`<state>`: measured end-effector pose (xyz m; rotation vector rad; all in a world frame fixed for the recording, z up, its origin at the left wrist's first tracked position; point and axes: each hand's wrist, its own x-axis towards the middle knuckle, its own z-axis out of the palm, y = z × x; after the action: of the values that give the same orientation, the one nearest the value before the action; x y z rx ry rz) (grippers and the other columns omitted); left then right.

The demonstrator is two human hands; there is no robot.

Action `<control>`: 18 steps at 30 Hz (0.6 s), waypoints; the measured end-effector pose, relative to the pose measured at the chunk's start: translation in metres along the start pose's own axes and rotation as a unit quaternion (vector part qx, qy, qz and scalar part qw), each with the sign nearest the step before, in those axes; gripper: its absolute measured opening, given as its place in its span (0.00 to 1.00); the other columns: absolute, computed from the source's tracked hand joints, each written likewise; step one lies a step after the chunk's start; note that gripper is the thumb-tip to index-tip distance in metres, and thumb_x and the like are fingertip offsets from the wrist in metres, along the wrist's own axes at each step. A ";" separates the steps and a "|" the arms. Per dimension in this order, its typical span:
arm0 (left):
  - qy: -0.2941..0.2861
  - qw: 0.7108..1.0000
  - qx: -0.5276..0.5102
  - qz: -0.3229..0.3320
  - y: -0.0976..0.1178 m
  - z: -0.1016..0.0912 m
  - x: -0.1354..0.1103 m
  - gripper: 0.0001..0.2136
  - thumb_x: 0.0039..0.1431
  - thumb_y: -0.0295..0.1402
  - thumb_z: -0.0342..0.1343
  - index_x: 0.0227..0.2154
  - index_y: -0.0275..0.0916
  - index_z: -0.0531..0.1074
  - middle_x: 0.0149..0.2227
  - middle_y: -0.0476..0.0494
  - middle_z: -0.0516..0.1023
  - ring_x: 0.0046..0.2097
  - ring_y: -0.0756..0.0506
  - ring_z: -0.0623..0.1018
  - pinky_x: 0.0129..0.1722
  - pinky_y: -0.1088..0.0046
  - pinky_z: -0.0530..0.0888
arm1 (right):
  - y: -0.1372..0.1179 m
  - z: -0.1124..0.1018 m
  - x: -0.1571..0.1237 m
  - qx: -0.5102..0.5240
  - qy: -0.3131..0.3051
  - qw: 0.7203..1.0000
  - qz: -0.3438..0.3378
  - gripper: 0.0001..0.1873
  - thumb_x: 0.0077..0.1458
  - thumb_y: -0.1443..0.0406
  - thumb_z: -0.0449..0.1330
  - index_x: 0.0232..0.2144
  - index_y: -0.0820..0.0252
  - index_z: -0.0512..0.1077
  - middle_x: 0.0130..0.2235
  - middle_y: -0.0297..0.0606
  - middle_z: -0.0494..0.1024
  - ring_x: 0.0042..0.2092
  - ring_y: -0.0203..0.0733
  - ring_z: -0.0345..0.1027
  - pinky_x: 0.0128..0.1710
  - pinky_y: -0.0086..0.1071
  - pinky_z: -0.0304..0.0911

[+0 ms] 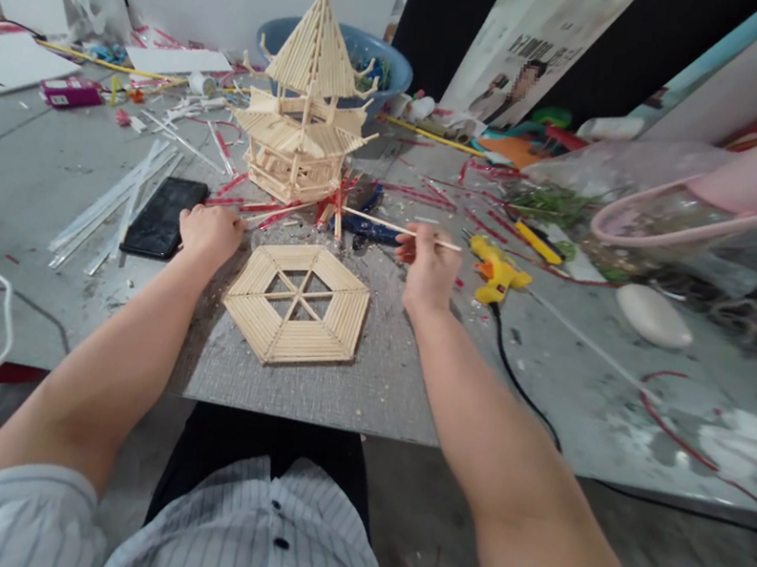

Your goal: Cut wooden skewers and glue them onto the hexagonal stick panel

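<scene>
A flat hexagonal panel of wooden sticks (299, 302) lies on the grey table in front of me. Behind it stands a tiered pagoda model (304, 111) built of the same sticks. My right hand (428, 268) is closed on a thin wooden stick (388, 224) that points left toward the pagoda's base. My left hand (209, 231) rests curled on the table just left of the panel, beside a black phone (163, 217); what its fingers hold, if anything, is hidden.
A yellow glue gun (497, 271) with a black cord lies right of my right hand. Clear glue sticks (112, 205), red strips and scraps litter the table. A blue basin (378, 66) stands behind the pagoda. A pink basket (657, 219) and white oval (653, 315) sit at right.
</scene>
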<state>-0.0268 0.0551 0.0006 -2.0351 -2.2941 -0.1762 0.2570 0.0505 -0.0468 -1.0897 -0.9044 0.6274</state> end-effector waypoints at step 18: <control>0.168 0.954 -0.148 0.198 0.005 0.015 -0.004 0.15 0.61 0.39 0.50 0.41 0.40 0.79 0.44 0.39 0.80 0.48 0.37 0.74 0.51 0.57 0.66 | -0.010 0.002 -0.015 -0.011 -0.061 0.995 -0.079 0.20 0.51 0.47 0.57 0.23 0.56 0.70 0.19 0.31 0.71 0.23 0.37 0.67 0.30 0.35 0.63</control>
<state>-0.0206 0.0541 -0.0145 -2.3296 -1.7038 -0.8100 0.2472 0.0358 -0.0412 -0.9956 -1.0935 0.5585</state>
